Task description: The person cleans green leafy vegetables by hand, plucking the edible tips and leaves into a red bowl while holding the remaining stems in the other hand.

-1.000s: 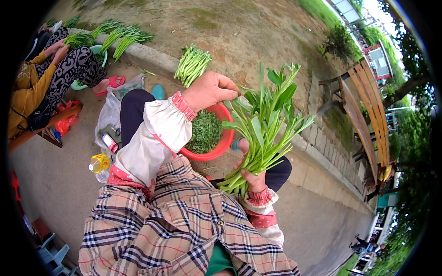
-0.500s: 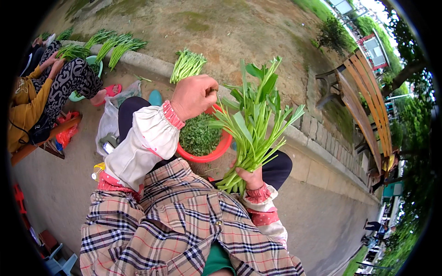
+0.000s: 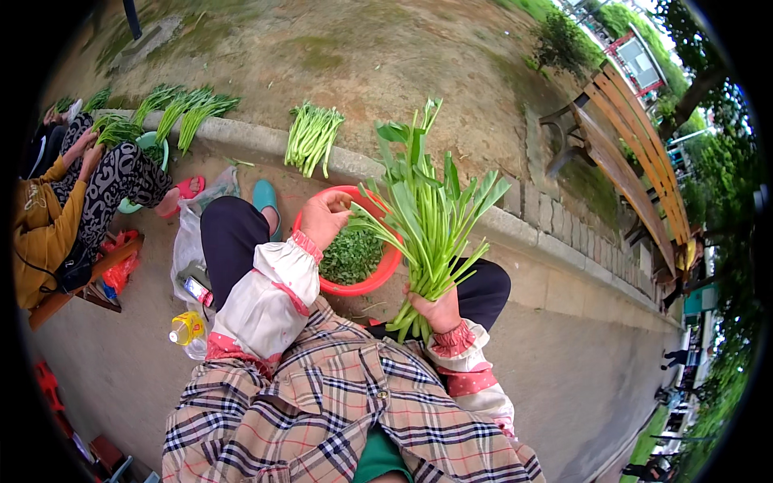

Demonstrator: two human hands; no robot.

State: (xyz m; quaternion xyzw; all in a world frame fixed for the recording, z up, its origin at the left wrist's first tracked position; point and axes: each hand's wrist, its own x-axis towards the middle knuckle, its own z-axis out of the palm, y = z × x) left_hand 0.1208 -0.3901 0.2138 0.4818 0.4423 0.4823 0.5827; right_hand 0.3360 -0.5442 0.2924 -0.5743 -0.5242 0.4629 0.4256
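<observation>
Holding greens (image 3: 427, 233) — R hand (image 3: 436, 308), L (image 3: 324, 219) nr bowl-rim (image 3: 393, 259)

The right hand (image 3: 436, 309) held a big bunch of greens (image 3: 431, 233) low on the stems, with the leaves up high. The left hand (image 3: 324, 220) was over the edge of a red tub (image 3: 362, 286), its thumb and fingers close together — too small to tell if they held anything. Little green leaves (image 3: 352, 259) lay in the tub. A pile of stems (image 3: 312, 138) lay across the curb (image 3: 250, 138). At the left, another person (image 3: 47, 237) sat with greens — and a wooden bench (image 3: 632, 161) stood at the right.
</observation>
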